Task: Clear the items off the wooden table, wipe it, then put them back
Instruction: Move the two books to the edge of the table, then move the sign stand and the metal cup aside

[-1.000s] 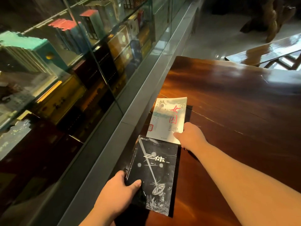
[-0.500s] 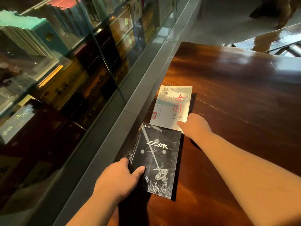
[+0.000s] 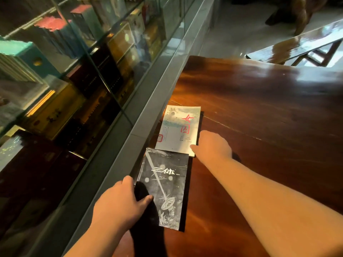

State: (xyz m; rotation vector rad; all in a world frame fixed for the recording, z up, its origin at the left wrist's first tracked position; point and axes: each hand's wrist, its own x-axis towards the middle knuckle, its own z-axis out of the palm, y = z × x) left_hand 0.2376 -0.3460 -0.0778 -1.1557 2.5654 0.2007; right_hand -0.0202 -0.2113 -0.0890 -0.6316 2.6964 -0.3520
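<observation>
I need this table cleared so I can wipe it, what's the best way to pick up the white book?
Probably by its right long edge, coming from the right. The white book lies flat on the table, its left edge close to the cabinet ledge and its near end butting the black book. The right hand is already at that near-right corner; slip fingers under and lift.
</observation>
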